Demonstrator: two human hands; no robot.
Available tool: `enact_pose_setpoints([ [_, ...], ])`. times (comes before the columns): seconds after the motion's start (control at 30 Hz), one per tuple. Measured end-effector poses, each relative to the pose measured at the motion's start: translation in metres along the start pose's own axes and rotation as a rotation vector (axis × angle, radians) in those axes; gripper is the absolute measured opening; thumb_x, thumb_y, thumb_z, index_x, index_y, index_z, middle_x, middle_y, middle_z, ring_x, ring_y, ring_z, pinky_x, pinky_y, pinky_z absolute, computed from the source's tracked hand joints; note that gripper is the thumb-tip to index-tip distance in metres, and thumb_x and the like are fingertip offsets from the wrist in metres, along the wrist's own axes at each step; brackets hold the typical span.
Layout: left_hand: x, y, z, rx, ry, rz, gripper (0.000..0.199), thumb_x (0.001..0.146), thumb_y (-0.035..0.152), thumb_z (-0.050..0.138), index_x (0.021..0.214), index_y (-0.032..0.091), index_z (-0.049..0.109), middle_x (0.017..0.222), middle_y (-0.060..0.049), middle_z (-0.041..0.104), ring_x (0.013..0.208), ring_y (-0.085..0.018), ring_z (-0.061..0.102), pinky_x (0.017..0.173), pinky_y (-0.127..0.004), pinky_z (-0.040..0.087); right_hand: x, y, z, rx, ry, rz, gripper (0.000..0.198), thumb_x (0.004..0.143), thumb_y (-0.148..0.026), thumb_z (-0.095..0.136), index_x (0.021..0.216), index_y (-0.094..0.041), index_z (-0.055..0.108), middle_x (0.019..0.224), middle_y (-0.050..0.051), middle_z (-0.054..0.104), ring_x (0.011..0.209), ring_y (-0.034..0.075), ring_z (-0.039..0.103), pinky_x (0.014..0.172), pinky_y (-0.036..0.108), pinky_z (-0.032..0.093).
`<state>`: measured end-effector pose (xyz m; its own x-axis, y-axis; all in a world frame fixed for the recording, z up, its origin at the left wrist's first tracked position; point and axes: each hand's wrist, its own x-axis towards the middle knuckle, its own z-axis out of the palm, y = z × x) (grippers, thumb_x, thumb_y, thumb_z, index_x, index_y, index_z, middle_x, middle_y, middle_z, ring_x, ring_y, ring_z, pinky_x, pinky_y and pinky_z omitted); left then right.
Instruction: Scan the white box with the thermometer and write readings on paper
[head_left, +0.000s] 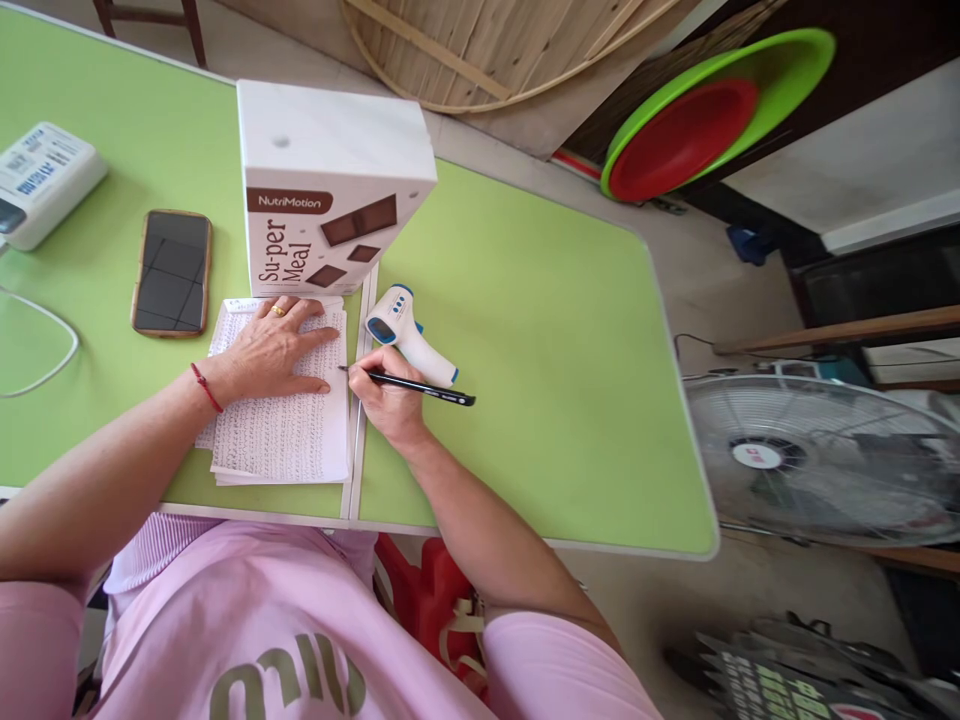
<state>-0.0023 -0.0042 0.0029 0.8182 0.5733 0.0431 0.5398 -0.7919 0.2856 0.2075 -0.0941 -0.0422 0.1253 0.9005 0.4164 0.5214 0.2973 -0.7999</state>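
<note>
Sheets of paper covered in rows of small handwriting lie stacked near the front edge of the green table. Across the upper part of the stack my left hand rests flat, fingers spread. My right hand grips a black pen, its tip at the paper's right edge. Just beyond that hand lies a white and blue infrared thermometer, partly hidden by my fingers. Behind the papers stands a white box printed "NutriMotion Su-per Meal".
A phone lies left of the papers, with a white device and a white cable farther left. The green table has a metal-edged seam. A fan stands beyond its right edge; green and red basins lean behind.
</note>
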Motion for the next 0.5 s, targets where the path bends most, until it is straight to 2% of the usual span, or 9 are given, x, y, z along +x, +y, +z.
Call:
enact_pose_setpoints([
  [0.23, -0.0013, -0.0002, 0.0009, -0.007, 0.021, 0.017, 0.067, 0.098, 0.057, 0.083, 0.153, 0.022, 0.07, 0.158, -0.023, 0.057, 0.139, -0.048, 0.053, 0.12, -0.065, 0.044, 0.0015, -0.0015, 0.0001, -0.003, 0.0, 0.032, 0.025, 0.094, -0.038, 0.066, 0.074, -0.028, 0.052, 0.062, -0.004, 0.062, 0.056, 0.015, 0.055, 0.057, 0.03, 0.051],
  [0.5, 0.0, -0.0004, -0.0002, -0.015, 0.007, 0.005, 0.066, 0.098, 0.055, 0.084, 0.153, 0.02, 0.07, 0.159, -0.024, 0.057, 0.141, -0.049, 0.052, 0.122, -0.065, 0.042, 0.0025, -0.0026, -0.0007, -0.008, -0.013, 0.006, 0.022, 0.09, -0.033, 0.065, 0.073, -0.028, 0.053, 0.061, -0.005, 0.061, 0.055, 0.014, 0.053, 0.056, 0.03, 0.049],
])
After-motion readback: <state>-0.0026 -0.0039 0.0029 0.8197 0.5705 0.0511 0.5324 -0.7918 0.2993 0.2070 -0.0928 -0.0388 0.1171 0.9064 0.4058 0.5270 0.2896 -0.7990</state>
